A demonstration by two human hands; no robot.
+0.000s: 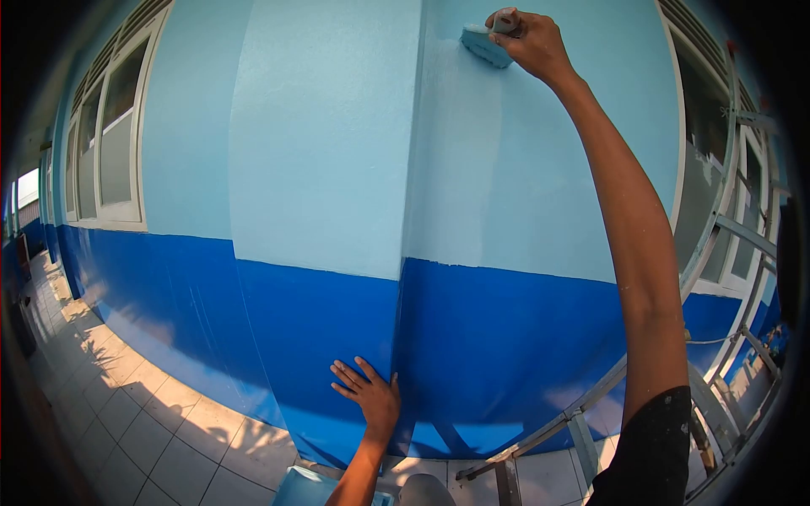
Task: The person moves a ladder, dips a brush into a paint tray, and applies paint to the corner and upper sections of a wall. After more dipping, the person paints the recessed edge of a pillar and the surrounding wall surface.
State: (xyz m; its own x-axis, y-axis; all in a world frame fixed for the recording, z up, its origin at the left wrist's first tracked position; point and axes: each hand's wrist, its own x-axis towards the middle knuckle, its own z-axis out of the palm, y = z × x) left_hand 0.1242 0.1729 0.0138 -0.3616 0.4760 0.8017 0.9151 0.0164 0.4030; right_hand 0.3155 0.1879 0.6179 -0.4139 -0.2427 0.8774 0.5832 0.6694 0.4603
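My right hand (pixel 533 46) is raised high and grips the handle of a wide paintbrush (pixel 487 46). Its bristles, coated in light blue, touch the upper part of the wall (pixel 557 185), right of the pillar's edge. A paler, wet-looking strip runs down the wall below the brush. Low down, my left hand (pixel 369 392) lies flat with fingers spread on the dark blue lower band of the pillar (pixel 321 329), close to its corner. Nothing is in that hand.
A metal ladder (pixel 582 438) leans and spreads along the right side. Windows with white frames (pixel 114 118) flank the painted walls. Below my left arm is a light blue container (pixel 316 487), partly cut off. Pale floor tiles (pixel 177 438) run along the wall's foot.
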